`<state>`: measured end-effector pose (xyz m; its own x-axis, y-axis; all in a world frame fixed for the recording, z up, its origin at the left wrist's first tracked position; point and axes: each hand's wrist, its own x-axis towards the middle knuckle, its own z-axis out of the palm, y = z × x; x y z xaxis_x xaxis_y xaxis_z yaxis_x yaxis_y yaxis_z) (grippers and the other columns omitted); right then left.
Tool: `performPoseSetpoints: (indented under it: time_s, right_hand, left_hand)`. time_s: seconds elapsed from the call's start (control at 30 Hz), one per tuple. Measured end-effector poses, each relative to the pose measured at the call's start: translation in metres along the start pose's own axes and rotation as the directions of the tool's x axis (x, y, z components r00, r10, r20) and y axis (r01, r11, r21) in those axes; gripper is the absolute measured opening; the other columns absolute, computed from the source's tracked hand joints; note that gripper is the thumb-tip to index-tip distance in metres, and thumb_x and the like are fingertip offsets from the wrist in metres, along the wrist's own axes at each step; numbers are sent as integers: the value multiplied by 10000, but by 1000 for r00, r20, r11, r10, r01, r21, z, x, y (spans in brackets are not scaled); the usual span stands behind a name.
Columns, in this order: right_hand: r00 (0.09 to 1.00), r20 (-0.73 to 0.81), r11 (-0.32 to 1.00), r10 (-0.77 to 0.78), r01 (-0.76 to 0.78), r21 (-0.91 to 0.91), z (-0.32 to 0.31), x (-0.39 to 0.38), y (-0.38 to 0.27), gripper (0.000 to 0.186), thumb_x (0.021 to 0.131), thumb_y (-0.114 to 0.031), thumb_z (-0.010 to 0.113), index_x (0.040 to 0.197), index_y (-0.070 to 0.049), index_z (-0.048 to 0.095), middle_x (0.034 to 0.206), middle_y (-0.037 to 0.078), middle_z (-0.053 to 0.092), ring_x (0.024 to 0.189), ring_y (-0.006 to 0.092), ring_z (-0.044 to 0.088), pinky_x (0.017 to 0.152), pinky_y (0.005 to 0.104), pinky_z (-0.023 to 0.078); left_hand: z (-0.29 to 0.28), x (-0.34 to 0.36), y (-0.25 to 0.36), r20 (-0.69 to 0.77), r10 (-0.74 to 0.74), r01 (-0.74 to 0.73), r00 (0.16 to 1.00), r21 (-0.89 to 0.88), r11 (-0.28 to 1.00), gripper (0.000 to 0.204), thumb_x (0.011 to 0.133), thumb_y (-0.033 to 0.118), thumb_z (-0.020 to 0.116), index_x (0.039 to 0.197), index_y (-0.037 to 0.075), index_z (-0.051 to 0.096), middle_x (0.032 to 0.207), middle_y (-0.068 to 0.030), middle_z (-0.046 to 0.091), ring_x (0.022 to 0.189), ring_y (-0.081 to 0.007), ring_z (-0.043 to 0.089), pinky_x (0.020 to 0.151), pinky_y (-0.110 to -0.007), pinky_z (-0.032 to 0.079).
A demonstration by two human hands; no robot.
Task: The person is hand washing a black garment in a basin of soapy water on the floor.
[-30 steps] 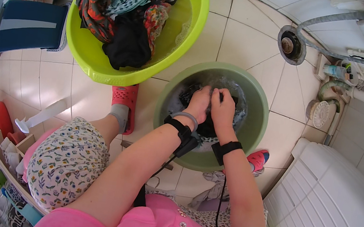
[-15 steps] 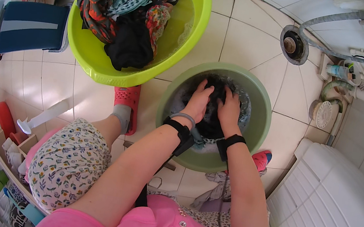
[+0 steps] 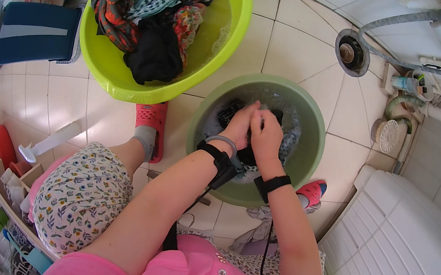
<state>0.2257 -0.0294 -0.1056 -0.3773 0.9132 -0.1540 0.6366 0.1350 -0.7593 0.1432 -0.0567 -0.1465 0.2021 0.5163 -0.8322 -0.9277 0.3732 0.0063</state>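
Both hands work inside the green basin (image 3: 312,147) at the centre of the frame, on the tiled floor (image 3: 299,51). The left hand (image 3: 241,126) and right hand (image 3: 265,134) sit side by side, touching, fingers curled and pinching a dark garment (image 3: 232,111) that lies in soapy water. The cloth looks soaked, so it is likely heavy, limp and slippery; bunching a fold in each fist, close together, seems the surest hold. In the upper left of the frame a lime basin (image 3: 98,67) holds a heap of patterned and black clothes (image 3: 149,21). A drain (image 3: 351,53) sits at upper right.
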Motion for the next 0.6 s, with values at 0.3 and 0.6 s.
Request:
performPoseSetpoints:
  time_s: [0.3,0.6]
  right_hand:
    - [999,13,997,34,-33,-76,-19,24,60,224,901,-213,560,990,-14,612,1073,200,608,1001,388,555,857,443,435]
    - [910,85,828,407,-406,387,-60,7,26,493,796,-273,719,1194,-21,572,1091,122,626,988,250,600,866,315,457]
  left_hand:
    - [27,-11,20,-53,334,-245,941,576,780,502,950,413,486,1265,23,515,1236,-92,539,1121,-186,488,977,-295,350]
    - [44,-19,15,210,405,-444,890,601,665,521,989,481,327,1215,39,484,1165,-84,543,1030,-191,533,929,-341,394]
